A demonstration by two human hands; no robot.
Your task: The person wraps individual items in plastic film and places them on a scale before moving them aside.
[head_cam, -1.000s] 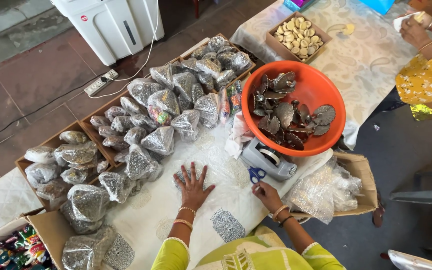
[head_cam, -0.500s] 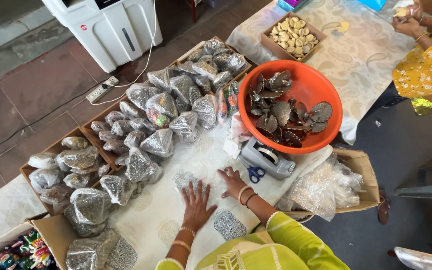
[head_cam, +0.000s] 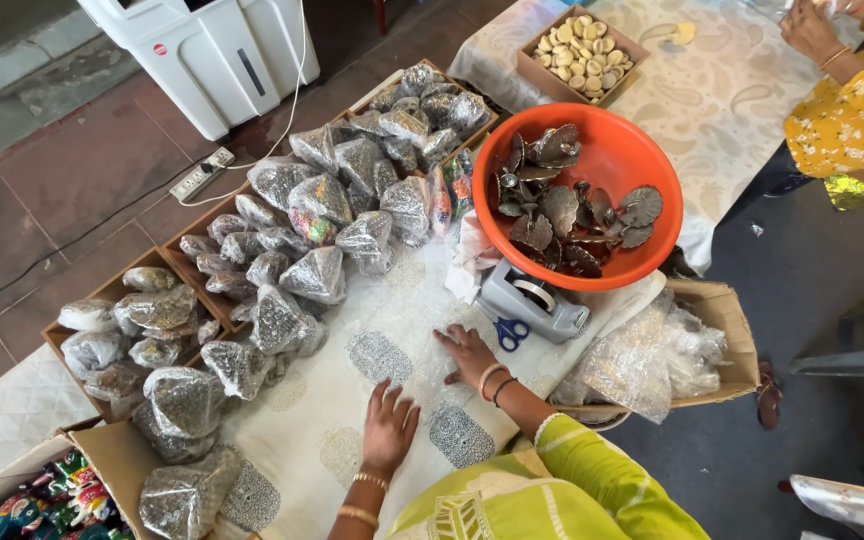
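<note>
My left hand [head_cam: 388, 428] lies flat, fingers apart, on the white patterned tablecloth [head_cam: 302, 430] near the table's front edge. My right hand [head_cam: 468, 355] rests palm down on the cloth a little further in, holding nothing. It is just left of blue-handled scissors [head_cam: 510, 332] and a grey tape dispenser [head_cam: 534, 300]. Behind the dispenser stands an orange bowl [head_cam: 652, 160] with several dark leaf-shaped pieces [head_cam: 567, 210]. Clear plastic packets filled with small items [head_cam: 317, 275] are heaped to the left of both hands.
Cardboard trays [head_cam: 112, 290] hold more packets at left. A box of clear bags [head_cam: 667, 350] sits at right, a box of pale pieces [head_cam: 577, 45] at the back. Another person in a yellow top [head_cam: 852, 110] works at the far right. A white appliance [head_cam: 212, 50] and power strip [head_cam: 202, 180] stand on the floor.
My right hand has moved left from beside the scissors onto the cloth. My left hand has drawn back toward me. The view has shifted slightly.
</note>
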